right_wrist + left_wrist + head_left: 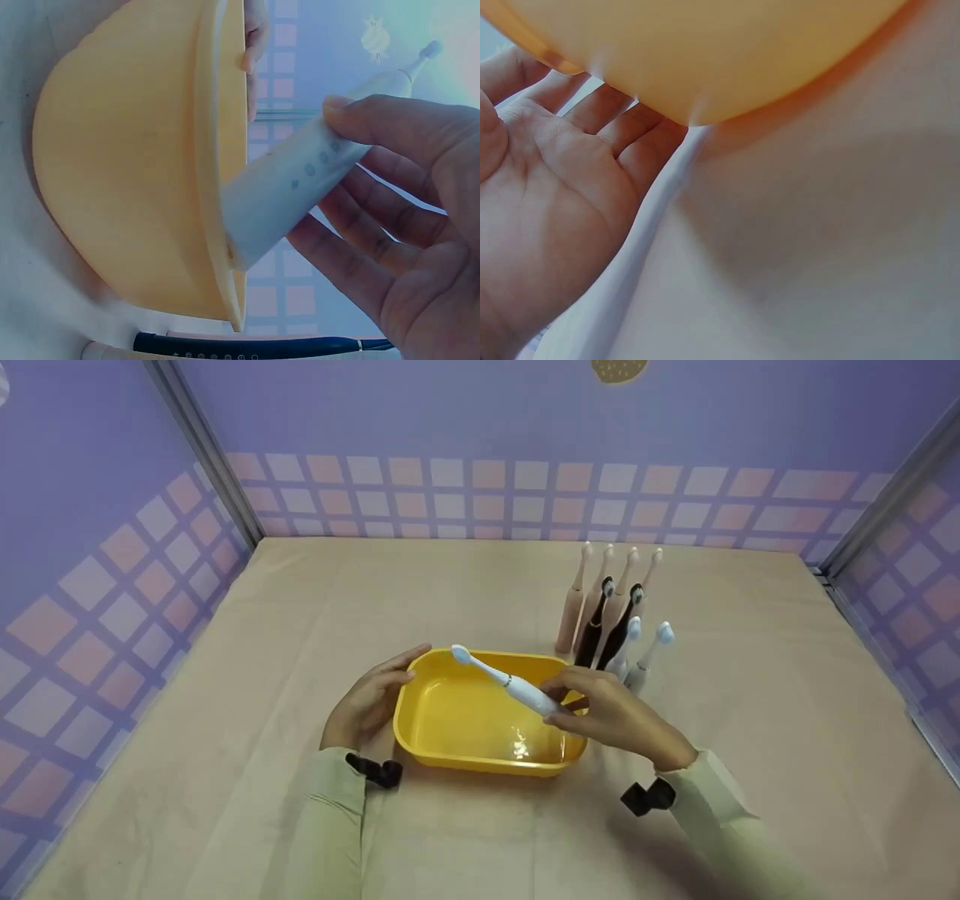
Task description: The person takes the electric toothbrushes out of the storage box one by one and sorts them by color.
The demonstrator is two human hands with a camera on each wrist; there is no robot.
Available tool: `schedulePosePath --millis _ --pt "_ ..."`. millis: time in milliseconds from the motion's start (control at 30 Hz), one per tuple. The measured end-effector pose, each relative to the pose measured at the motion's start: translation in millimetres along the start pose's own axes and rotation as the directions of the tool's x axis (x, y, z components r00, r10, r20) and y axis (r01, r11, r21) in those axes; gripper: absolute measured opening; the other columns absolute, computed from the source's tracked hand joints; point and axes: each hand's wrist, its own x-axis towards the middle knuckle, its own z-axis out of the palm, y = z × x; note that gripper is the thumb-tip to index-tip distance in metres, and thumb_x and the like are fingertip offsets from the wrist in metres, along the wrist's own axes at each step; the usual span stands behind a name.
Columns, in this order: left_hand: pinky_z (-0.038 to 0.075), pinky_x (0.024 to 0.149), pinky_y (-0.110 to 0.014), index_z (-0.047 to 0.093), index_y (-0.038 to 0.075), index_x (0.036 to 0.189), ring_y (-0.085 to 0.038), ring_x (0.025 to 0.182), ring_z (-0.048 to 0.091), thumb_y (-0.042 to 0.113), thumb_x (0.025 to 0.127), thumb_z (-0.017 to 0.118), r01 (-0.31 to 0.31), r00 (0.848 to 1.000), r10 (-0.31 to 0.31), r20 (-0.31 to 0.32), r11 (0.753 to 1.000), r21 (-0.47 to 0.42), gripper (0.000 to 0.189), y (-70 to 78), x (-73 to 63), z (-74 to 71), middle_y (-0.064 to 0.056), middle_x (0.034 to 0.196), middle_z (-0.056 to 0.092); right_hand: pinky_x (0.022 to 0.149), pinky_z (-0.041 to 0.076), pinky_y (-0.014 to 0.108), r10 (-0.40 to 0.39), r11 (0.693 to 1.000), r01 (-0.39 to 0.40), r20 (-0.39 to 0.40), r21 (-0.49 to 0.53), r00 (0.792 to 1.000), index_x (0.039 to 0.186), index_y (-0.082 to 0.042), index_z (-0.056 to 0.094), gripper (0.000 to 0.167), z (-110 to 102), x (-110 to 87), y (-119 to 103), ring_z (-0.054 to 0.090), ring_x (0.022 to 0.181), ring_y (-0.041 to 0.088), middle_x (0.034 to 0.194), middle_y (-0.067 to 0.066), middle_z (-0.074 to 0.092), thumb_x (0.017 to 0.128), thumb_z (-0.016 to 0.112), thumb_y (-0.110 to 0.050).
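Note:
A white electric toothbrush point(527, 695) is pinched by its handle between the thumb and fingers of my right hand point(619, 712). It slants over the yellow plastic basin point(480, 767), its brush head up and to the left. In the right wrist view, the handle's base lies by the basin's rim point(210, 165), and small buttons show along the handle. My left hand point(367, 705) holds the basin's left end, thumb at the rim and fingers along the outer wall. The basin's visible inside holds nothing.
Behind my right hand stand several upright electric toothbrushes: pink ones point(571, 619) at the back, black ones point(590, 641) in the middle and white ones point(643, 667) in front. A beige cloth point(337, 600) covers the table, with tile-patterned walls point(450, 495) around it.

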Motion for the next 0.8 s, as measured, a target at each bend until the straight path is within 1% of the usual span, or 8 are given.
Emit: schedulePosePath --millis 100,267,400,500,633,800 --pt "0.046 0.102 -0.030 0.034 0.016 0.151 -0.019 0.128 0.050 0.008 0.099 0.043 0.004 1.000 -0.004 -0.005 1.000 0.001 0.053 -0.2 0.5 0.1 -0.008 0.151 0.038 0.076 0.059 0.030 0.002 1.000 -0.001 -0.048 0.024 0.999 0.108 -0.005 0.066 0.027 1 -3.6 0 0.067 0.092 0.019 0.102 0.007 0.067 0.083 0.074 -0.009" --pt "0.046 0.103 -0.031 0.034 0.016 0.151 -0.022 0.130 0.048 0.008 0.099 0.044 0.001 1.000 -0.001 -0.002 1.000 -0.002 0.054 -0.4 -0.1 -0.4 -0.010 0.152 0.036 0.072 0.059 0.027 -0.015 0.999 0.022 -0.133 0.049 0.991 0.105 -0.003 0.066 0.025 1 -8.6 3 0.067 0.089 0.021 0.099 0.008 0.066 0.082 0.074 -0.005" --pt "0.046 0.103 -0.031 0.033 0.016 0.151 -0.023 0.130 0.048 0.007 0.099 0.044 -0.002 1.000 0.002 0.000 1.000 -0.023 0.054 -0.2 -0.5 0.0 -0.010 0.152 0.037 0.073 0.059 0.028 -0.008 0.997 0.023 -0.185 0.079 0.983 0.105 -0.003 0.067 0.025 1 -13.5 5 0.067 0.089 0.022 0.100 0.009 0.066 0.082 0.074 -0.005" --pt "0.045 0.104 -0.032 0.033 0.016 0.151 -0.022 0.130 0.047 0.007 0.099 0.043 0.000 1.000 0.000 0.003 0.999 -0.032 0.054 -0.2 -0.4 0.2 -0.009 0.152 0.036 0.074 0.059 0.028 -0.021 0.995 0.042 -0.222 0.093 0.975 0.106 -0.004 0.067 0.025 1 -17.8 5 0.067 0.089 0.021 0.101 0.008 0.065 0.082 0.074 -0.005" --pt "0.045 0.104 -0.032 0.033 0.016 0.151 -0.022 0.129 0.049 0.007 0.099 0.043 0.004 1.000 -0.004 0.004 1.000 -0.029 0.054 -0.7 0.0 -0.1 -0.009 0.151 0.038 0.075 0.059 0.028 -0.053 0.993 0.078 -0.273 0.083 0.960 0.108 -0.004 0.066 0.028 1 -23.8 6 0.065 0.091 0.016 0.102 0.007 0.065 0.081 0.074 -0.002" --pt "0.044 0.105 -0.033 0.032 0.015 0.152 -0.024 0.131 0.047 0.007 0.099 0.045 -0.003 1.000 0.004 0.010 1.000 -0.028 0.055 -0.5 0.6 -0.8 -0.010 0.151 0.038 0.073 0.059 0.027 -0.073 0.995 0.093 -0.334 0.044 0.940 0.108 -0.005 0.066 0.032 -2 -30.9 8 0.063 0.092 0.010 0.101 0.005 0.066 0.078 0.075 0.003"
